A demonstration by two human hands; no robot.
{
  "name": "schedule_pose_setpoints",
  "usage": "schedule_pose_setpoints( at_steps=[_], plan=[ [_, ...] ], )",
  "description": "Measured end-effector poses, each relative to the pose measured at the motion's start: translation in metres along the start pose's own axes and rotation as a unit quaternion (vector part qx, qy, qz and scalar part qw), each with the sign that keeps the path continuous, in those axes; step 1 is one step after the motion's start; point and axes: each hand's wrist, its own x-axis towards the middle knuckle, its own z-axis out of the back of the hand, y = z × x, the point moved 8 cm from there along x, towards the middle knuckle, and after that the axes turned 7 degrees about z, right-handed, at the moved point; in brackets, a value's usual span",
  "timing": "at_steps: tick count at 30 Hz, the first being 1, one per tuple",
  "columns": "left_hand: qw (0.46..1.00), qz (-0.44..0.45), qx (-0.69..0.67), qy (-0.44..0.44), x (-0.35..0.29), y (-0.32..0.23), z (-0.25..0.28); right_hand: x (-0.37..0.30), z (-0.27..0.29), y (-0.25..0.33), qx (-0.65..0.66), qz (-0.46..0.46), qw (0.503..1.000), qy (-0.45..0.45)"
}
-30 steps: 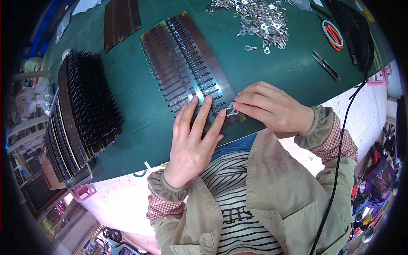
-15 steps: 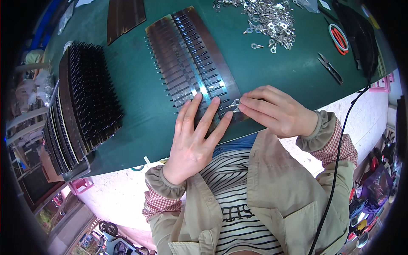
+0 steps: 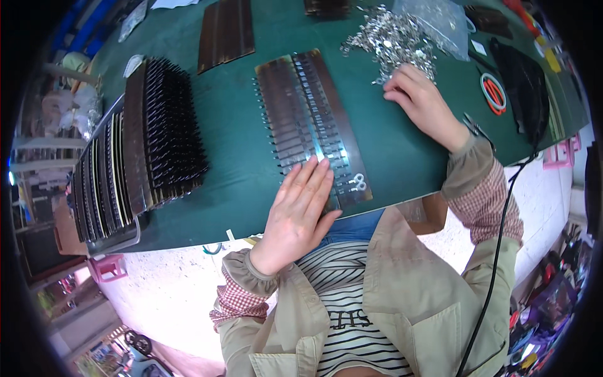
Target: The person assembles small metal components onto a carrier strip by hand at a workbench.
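Note:
My left hand lies flat with fingers stretched out on the near part of a dark brown board. Along this board runs a shiny metal strip, with rows of small black-sleeved pins across it. Two silver ring terminals sit at the board's near right corner, beside my left fingertips. My right hand is at the near edge of a heap of loose silver ring terminals. Its fingers are bent and drawn together; whatever is between the tips is hidden or too small to make out.
At left stands a rack of upright boards bristling with black pins. Another brown board lies at the back. Scissors-like snips, an orange-and-white coil, a black pouch and a clear plastic bag are at right. A black cable hangs down the right side.
My right hand has left the board's near right corner and moved away to the terminal heap. Ring terminals stay on the board. My left fingers have come closer together. The view has shifted.

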Motion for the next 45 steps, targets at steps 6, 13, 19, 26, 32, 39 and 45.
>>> schedule_pose_setpoints(
  at_steps=[6, 13, 19, 26, 32, 39, 45],
  plan=[
    [1.000, -0.012, -0.018, -0.001, -0.002, -0.002, 0.002, -0.001, 0.001, 0.020, -0.064, -0.009, 0.998, 0.010],
    [0.999, -0.007, -0.032, -0.005, -0.003, 0.000, 0.001, 0.012, -0.006, 0.016, -0.009, -0.010, 1.000, 0.021],
    [0.999, 0.001, -0.035, -0.015, -0.001, 0.001, 0.000, -0.001, -0.012, 0.031, 0.020, -0.051, 0.996, 0.074],
    [0.999, 0.010, -0.048, -0.013, 0.001, 0.003, 0.002, -0.020, 0.007, 0.054, -0.007, -0.012, 1.000, 0.015],
    [0.999, 0.010, -0.038, -0.005, 0.000, 0.003, 0.002, -0.011, -0.006, 0.053, 0.079, -0.004, 0.997, 0.015],
    [0.999, 0.012, -0.041, -0.004, 0.000, 0.001, 0.001, -0.008, -0.014, 0.029, 0.161, -0.100, 0.978, 0.088],
    [0.999, 0.016, -0.040, -0.001, 0.000, 0.001, 0.002, 0.003, -0.018, 0.047, 0.125, -0.037, 0.982, 0.136]
  ],
)
